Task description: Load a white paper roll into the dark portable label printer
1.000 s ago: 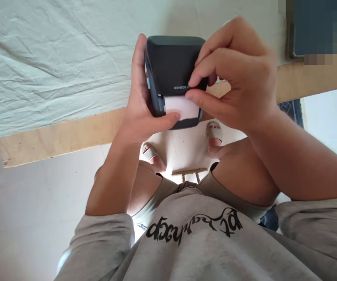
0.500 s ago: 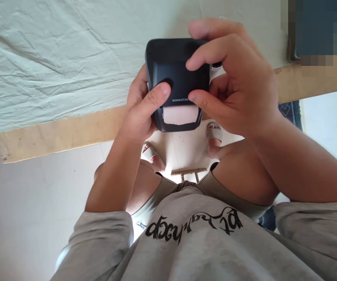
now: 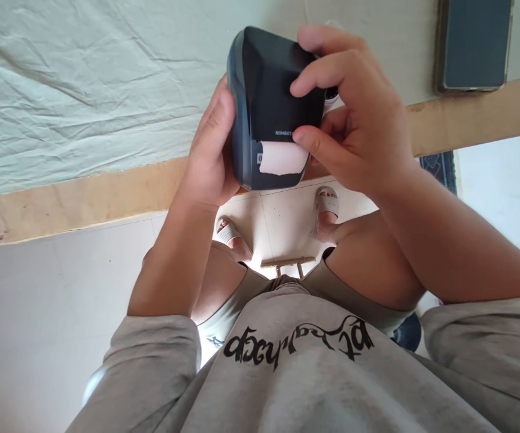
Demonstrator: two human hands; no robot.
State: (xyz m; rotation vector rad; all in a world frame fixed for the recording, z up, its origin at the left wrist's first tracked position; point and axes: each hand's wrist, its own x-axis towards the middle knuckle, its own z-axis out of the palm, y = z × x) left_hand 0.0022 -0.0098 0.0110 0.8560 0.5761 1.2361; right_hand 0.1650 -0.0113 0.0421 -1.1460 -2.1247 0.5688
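Observation:
A black label printer (image 3: 271,90) marked NIIMBOT is held up between my hands, above the table's front edge. A strip of white label paper (image 3: 283,157) sticks out of its lower slot. My left hand (image 3: 212,147) grips the printer's left side, thumb along the edge and the other fingers hidden behind it. My right hand (image 3: 354,114) is curled at the right side, its thumb near the brand name and its index fingertip against the front cover. The rest of its fingers are bent behind the right edge, partly hidden.
A table with a wrinkled pale cloth (image 3: 83,108) and a bare wooden edge (image 3: 88,195) lies ahead. A dark rectangular object (image 3: 474,45) rests at its right. Part of a round white item (image 3: 331,102) shows behind my right hand. Below are my legs and sandals (image 3: 327,201).
The printer has tilted, showing more of its left side, and has risen slightly. My left thumb has moved from its front onto the left edge. My right hand stays at the right side.

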